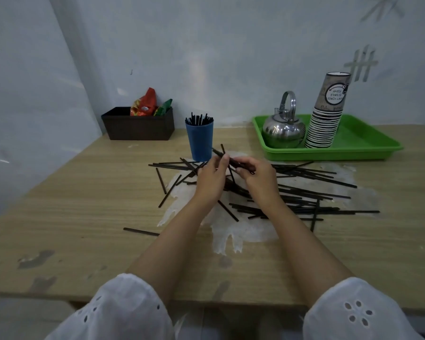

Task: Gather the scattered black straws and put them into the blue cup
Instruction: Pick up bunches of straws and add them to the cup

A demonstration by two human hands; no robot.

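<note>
While left hand [210, 179] and right hand [258, 177] pinch black straws [217, 152], blue cup [199, 141] stands just behind.

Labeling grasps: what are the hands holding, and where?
Both hold a small straw bundle: left hand pinches toward its far end, right hand grips its near end.

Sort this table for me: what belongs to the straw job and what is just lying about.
Job: blue cup, partly filled; scattered black straws on the table; bundle of straws pinched by left hand and right hand.
Lying about: green tray with steel kettle and stack of paper cups; dark box of snack packets.
</note>
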